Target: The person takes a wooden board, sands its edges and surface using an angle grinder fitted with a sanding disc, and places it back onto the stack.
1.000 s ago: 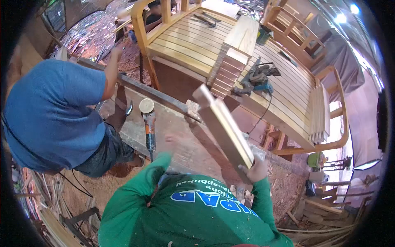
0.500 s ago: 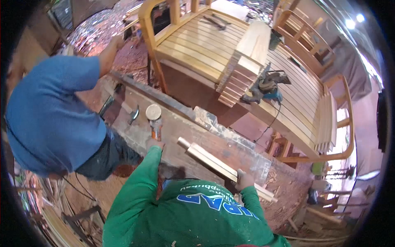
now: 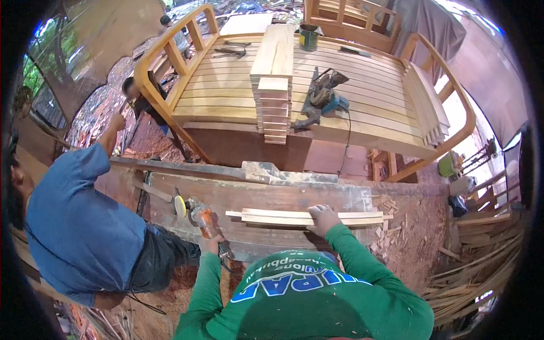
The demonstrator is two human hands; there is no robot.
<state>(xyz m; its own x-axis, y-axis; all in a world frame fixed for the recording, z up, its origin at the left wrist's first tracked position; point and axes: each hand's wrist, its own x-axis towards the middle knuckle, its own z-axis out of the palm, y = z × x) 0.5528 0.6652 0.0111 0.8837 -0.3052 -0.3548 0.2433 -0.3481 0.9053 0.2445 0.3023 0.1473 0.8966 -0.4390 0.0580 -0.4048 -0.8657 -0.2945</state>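
My left hand (image 3: 211, 244) is closed round the orange and grey body of a power sander (image 3: 205, 221). The sander is raised off the bench, its round yellow-edged disc turned up to the left. Over to the right, my right hand (image 3: 324, 220) grips a pale wooden piece (image 3: 283, 217) from above. That piece lies lengthwise along the wooden workbench (image 3: 226, 192), with a narrower tenon at each end. A hammer (image 3: 177, 194) rests on the bench left of the sander's disc.
A co-worker in a blue shirt (image 3: 85, 221) stands at the left. Beyond the bench, a large slatted wooden frame (image 3: 226, 85) carries stacked boards (image 3: 273, 56), a circular saw (image 3: 326, 99) and a green can (image 3: 309, 37). Wood scraps (image 3: 481, 255) lie at the right.
The wooden piece came down from the air onto the bench. My left hand reached the sander, took hold of it and lifted it. The view has turned.
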